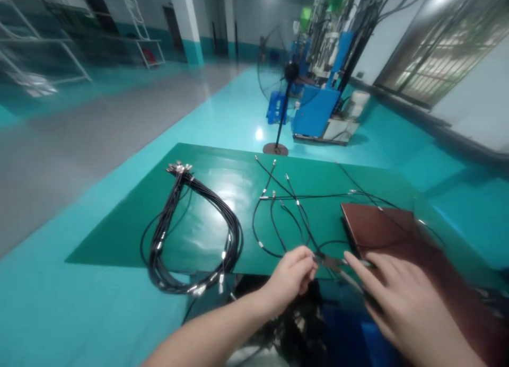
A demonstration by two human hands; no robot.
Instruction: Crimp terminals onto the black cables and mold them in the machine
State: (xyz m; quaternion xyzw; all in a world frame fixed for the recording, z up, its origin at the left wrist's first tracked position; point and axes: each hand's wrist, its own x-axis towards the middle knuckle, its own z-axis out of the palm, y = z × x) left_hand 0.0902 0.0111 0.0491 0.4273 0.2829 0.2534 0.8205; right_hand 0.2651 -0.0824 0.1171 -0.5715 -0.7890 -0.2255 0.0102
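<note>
Green mat on teal factory floor, left hand pinching cable, right hand open

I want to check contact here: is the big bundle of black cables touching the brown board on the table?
Apart. The head view shows the cable bundle lying at the left of the green mat, with bare mat and loose cables between it and the brown board.

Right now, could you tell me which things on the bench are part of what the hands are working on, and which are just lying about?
In hand:
left hand pinching a black cable
right hand beside a small metal tool
loose cables on the green mat

Lying about:
bundled cables
brown board
floor fan
blue machine
</note>
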